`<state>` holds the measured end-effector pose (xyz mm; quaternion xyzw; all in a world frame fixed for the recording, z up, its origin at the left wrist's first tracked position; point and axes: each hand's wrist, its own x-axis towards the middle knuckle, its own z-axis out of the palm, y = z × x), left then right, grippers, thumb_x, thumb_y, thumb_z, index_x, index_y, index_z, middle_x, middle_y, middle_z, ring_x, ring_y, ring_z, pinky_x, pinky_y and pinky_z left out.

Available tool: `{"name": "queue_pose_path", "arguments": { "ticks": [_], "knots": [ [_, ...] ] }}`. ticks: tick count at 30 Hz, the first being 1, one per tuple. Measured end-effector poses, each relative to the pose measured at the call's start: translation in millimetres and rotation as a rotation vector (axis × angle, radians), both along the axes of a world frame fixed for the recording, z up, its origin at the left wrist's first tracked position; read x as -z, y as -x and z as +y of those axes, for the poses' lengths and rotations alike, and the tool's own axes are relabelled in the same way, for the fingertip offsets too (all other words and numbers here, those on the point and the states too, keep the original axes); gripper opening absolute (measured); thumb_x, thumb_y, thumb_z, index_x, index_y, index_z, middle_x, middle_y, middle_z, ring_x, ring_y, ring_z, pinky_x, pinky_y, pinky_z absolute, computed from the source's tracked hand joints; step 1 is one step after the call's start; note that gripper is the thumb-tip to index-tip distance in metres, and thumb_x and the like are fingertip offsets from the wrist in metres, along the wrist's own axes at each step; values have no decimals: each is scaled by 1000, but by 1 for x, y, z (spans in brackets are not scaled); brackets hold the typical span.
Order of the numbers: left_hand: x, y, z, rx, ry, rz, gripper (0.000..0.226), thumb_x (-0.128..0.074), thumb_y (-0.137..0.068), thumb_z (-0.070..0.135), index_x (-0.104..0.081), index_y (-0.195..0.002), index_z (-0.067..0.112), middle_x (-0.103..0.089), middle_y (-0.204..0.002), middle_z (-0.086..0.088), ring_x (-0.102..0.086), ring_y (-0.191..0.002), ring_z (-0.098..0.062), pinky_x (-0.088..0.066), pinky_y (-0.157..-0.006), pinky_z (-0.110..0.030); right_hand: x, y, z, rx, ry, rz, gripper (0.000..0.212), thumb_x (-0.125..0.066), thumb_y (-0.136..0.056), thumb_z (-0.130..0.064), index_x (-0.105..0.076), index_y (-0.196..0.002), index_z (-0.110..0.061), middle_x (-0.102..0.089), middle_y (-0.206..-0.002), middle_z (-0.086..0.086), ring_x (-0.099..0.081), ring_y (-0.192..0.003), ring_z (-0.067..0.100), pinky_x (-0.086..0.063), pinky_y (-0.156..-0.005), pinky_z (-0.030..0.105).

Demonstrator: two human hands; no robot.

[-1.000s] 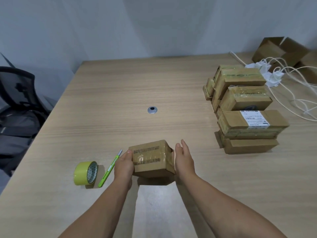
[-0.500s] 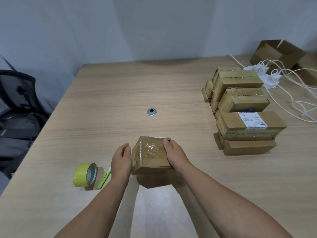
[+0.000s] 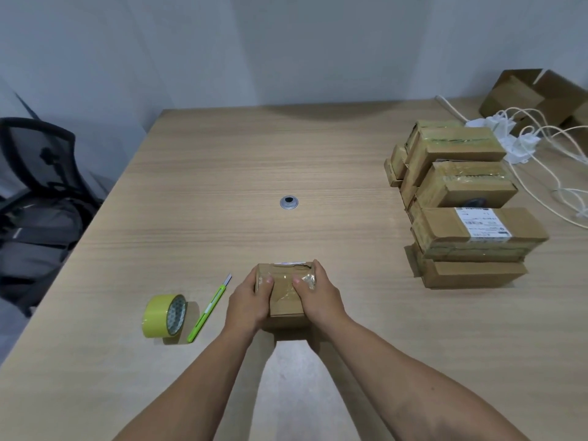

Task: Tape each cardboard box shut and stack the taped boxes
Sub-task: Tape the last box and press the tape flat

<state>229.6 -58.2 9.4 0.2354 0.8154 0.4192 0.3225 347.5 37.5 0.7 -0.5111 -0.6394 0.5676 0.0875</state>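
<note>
A small cardboard box (image 3: pixel 284 296) wrapped in clear tape sits on the wooden table (image 3: pixel 222 160) in front of me. My left hand (image 3: pixel 248 300) grips its left side and my right hand (image 3: pixel 318 296) grips its right side, both thumbs pressing on the top face. Left of the box lie a yellow-green tape roll (image 3: pixel 164 316) and a green utility knife (image 3: pixel 208 308). At the right stands a stack of taped boxes (image 3: pixel 461 205), the nearest one with a white label.
Open cardboard boxes (image 3: pixel 537 93) sit at the far right corner beside white cables and plugs (image 3: pixel 521 141). A round metal grommet (image 3: pixel 289 202) is set in the table's middle. A black office chair with a bag (image 3: pixel 35 192) stands left of the table.
The box has been turned over between my hands, and a different face is now on top. Both hands have closed round its sides with thumbs on top.
</note>
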Motion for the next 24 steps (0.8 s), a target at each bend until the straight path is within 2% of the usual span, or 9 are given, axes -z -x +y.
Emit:
{"name": "queue_pose_path", "arguments": {
  "ticks": [3,5,7,9,11,14,17,19,24],
  "knots": [
    [-3,4,5,-39,-24,-82,23,-50,-101,34,-70,-110,35,-74,-101,13,-67,-101,-11,-52,-95,-39,-1,4,2,16,-11,-14,62,-48,-104,-39,-22,-160,-29,-47,-152,3,-46,-136,23,-35,-96,25],
    [-1,7,8,-99,-35,-155,26,-49,-103,26,-73,-102,37,-76,-98,13,-69,-100,-12,-53,-95,-39,1,6,4,33,-2,-5,60,-46,-106,-36,-23,-160,-29,-43,-156,2,-43,-139,22,-34,-102,27],
    [2,10,10,-128,-58,-222,30,-49,-104,22,-74,-99,37,-77,-95,12,-71,-97,-13,-54,-95,-39,1,7,7,46,12,17,59,-45,-106,-33,-23,-160,-29,-41,-158,0,-42,-140,20,-34,-101,26],
    [0,10,10,-141,-82,-263,30,-47,-105,18,-74,-105,32,-77,-92,12,-71,-92,-9,-54,-90,-34,3,7,8,59,30,46,58,-45,-106,-32,-23,-160,-30,-42,-157,-1,-44,-138,19,-36,-100,25],
    [0,10,10,-146,-103,-282,29,-46,-105,17,-72,-115,26,-77,-94,11,-71,-91,-7,-54,-88,-31,3,6,9,74,42,69,58,-46,-106,-32,-23,-159,-31,-44,-155,-1,-47,-135,19,-38,-106,28],
    [0,11,7,-128,-112,-305,31,-44,-107,19,-69,-124,21,-76,-105,7,-70,-101,-12,-53,-96,-35,3,4,10,58,58,82,57,-44,-106,-33,-23,-159,-31,-43,-156,0,-46,-137,20,-37,-113,34],
    [0,11,5,-121,-122,-330,32,-44,-107,19,-68,-127,19,-76,-109,4,-69,-107,-14,-52,-101,-38,1,-2,14,23,95,111,55,-43,-108,-32,-23,-159,-28,-42,-157,-1,-45,-137,17,-35,-105,25],
    [-1,11,5,-114,-124,-336,31,-43,-107,20,-68,-127,20,-76,-109,4,-69,-107,-15,-52,-101,-38,2,-5,17,21,147,151,55,-44,-108,-29,-24,-159,-27,-41,-157,-2,-46,-135,15,-36,-104,23],
    [-4,7,2,-71,-128,-290,32,-42,-108,23,-66,-129,25,-74,-113,7,-67,-110,-12,-50,-104,-39,7,-9,18,32,216,212,55,-47,-107,-33,-27,-158,-32,-41,-158,-3,-46,-137,16,-37,-117,38]
  ]
}}
